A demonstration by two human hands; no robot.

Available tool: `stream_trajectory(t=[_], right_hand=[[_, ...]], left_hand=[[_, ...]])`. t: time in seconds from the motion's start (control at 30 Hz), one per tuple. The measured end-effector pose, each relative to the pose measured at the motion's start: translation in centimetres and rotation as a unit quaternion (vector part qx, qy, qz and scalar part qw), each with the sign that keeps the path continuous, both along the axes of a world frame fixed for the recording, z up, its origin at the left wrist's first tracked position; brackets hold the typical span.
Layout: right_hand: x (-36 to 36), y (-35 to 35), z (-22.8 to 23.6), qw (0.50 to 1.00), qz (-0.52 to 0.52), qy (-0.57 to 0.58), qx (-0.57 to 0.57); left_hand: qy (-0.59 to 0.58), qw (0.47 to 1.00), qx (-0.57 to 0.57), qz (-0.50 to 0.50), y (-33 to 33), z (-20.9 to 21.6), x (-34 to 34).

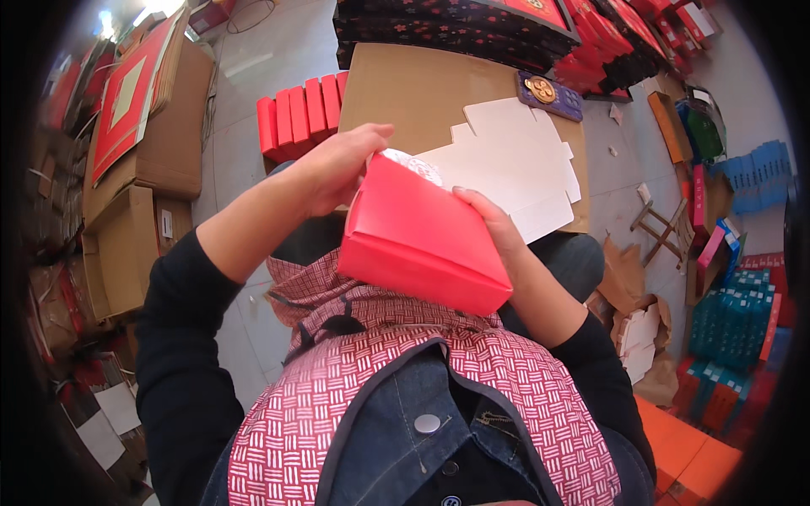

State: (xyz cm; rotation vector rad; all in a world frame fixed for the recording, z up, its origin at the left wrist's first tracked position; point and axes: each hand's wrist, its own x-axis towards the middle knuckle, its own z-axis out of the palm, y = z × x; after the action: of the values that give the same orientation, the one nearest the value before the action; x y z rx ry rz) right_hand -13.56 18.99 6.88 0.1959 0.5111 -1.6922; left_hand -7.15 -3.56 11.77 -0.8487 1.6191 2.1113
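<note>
A red paper box (418, 232) is held between my two hands above my lap, tilted. My left hand (350, 164) grips its far left corner, with the fingers partly hidden behind the box. Around its right side is my right hand (494, 221), the thumb lying on the far right edge. A white patch with a red print (413, 166) shows at the far edge of the box, near my left fingers. Just beyond, flat white box blanks (515, 164) lie on a brown cardboard surface (401, 93).
Several red boxes (299, 118) stand in a row left of the cardboard. A dark blue case with a gold emblem (550, 93) lies at its far right corner. Black patterned boxes (447, 34) are stacked behind. Cartons (156, 169) stand at left; teal packages (734, 320) at right.
</note>
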Motion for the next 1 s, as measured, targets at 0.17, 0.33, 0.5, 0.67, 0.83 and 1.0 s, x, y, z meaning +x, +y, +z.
stream_trajectory(t=[0.17,0.33,0.5,0.67,0.83,1.0], right_hand=[[1.2,-1.1,0.2,0.995,-0.039,0.055,0.079],[2.7,-1.6,-0.4,0.977,-0.093,0.147,0.12],[6.8,-0.6,1.9,0.935,0.023,0.261,0.24],[5.3,-2.8,3.7,0.964,-0.051,0.197,0.168],[-3.1,-7.6,7.9,0.687,-0.225,0.69,0.045],[-5.5,-8.2,5.8,0.784,-0.224,0.576,-0.058]], left_hand=[[0.016,0.999,0.002,0.039,0.3,-0.4,0.7],[0.039,0.997,-0.032,0.059,1.1,0.8,2.1],[0.024,0.999,-0.043,0.011,0.6,-0.5,6.2],[0.06,0.99,-0.013,0.123,-0.2,2.0,8.0],[0.246,0.961,0.072,0.103,-2.1,3.5,8.7],[0.372,0.777,-0.508,-0.013,-2.5,2.7,12.4]])
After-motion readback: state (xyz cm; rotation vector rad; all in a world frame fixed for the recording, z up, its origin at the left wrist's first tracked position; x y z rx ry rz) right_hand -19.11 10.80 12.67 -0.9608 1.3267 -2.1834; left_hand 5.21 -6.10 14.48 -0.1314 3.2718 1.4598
